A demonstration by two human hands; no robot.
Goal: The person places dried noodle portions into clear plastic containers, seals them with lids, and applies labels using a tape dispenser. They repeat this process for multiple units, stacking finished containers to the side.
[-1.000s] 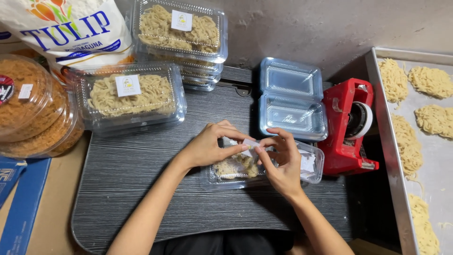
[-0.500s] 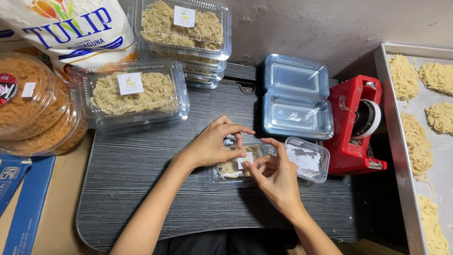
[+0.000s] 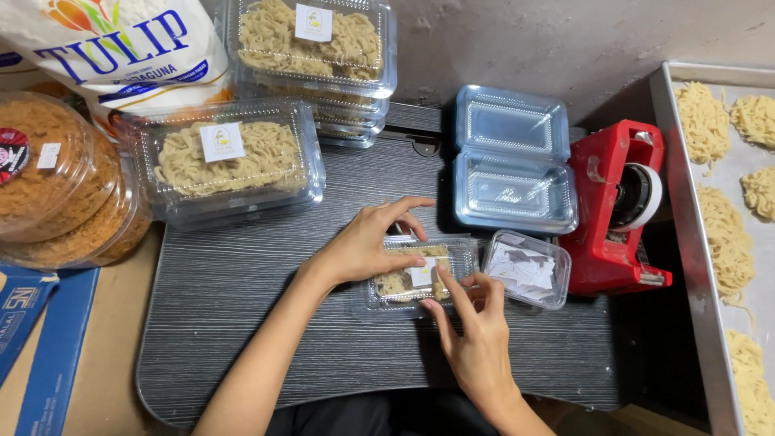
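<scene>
left hand (image 3: pixel 367 246): I'm gripping the small clear noodle box (image 3: pixel 416 274) at frame centre, fingers curled over its far edge
right hand (image 3: pixel 476 335): I'm pressing a white label (image 3: pixel 421 276) onto the lid with fingertips (fingers spread, nothing grasped)
label tub (image 3: pixel 526 269): just right of the box
tape dispenser (image 3: pixel 617 210): red, right of centre
</scene>
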